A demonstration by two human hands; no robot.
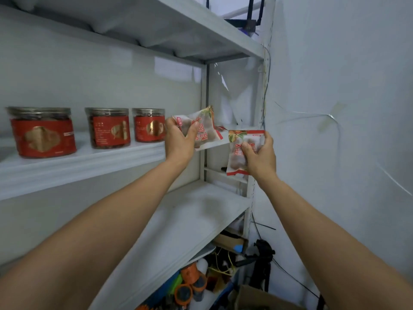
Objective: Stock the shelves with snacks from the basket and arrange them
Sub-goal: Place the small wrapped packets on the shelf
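Left grip (178, 140) pinches one snack packet (207, 132) over the right end of the shelf (111, 153). Right grip (260, 154) pinches a second packet (235, 162) just off its front edge. They look light, soft and crinkly, so hold mid-body and don't squash.

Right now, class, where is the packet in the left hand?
In the head view, the left hand holds the packet at the right end of the shelf, between the nearest jar and the right hand's second packet.
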